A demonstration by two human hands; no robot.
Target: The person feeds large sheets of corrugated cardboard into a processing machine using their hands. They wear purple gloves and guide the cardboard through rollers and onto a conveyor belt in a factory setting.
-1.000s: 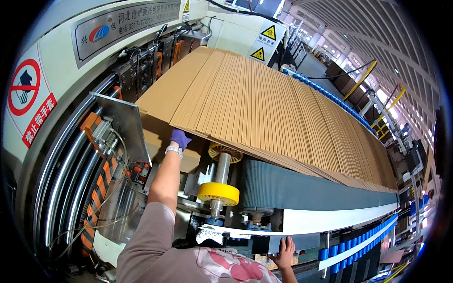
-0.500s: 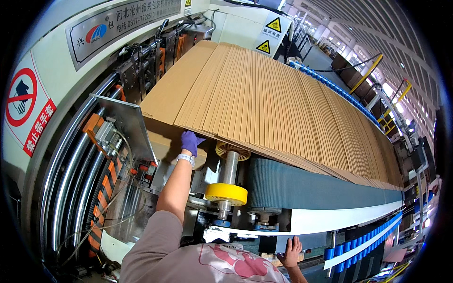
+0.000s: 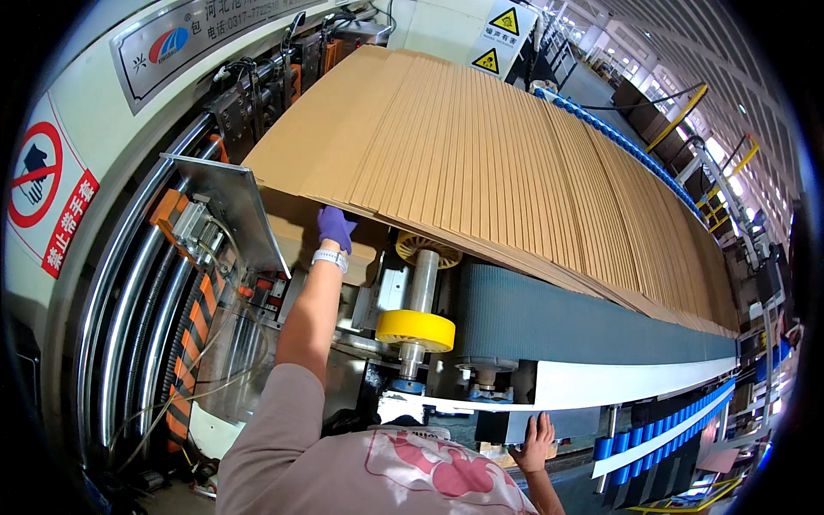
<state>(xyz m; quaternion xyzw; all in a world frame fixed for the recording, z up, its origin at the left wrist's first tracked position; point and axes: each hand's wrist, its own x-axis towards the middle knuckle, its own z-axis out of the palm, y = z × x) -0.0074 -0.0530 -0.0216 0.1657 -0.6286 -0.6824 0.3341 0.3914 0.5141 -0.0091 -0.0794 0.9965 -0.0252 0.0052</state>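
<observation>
My left hand (image 3: 336, 228), in a purple glove with a pale watch band at the wrist, is at the near lower edge of the leftmost cardboard sheet (image 3: 330, 129). Its fingers are curled at that edge and partly hidden by the sheet. Overlapping brown sheets (image 3: 515, 180) fan out to the right in a long shingled row on a dark green ribbed belt (image 3: 592, 313). Below the lifted edge, more cardboard (image 3: 296, 225) shows in shadow. My bare right hand (image 3: 536, 442) rests on a dark grey panel (image 3: 498, 426), fingers apart and holding nothing.
An upright metal plate (image 3: 227, 210) stands left of my left hand. A yellow wheel (image 3: 415, 331) sits on a metal shaft near my forearm. Chrome rods (image 3: 116, 343) and loose cables lie at left. Blue rollers (image 3: 635, 451) run along the lower right; others line the far side.
The view has tilted slightly down. The leftmost sheet's near edge appears raised, with a wider gap beneath it. My left hand stays at the edge; my right hand remains on the panel.
</observation>
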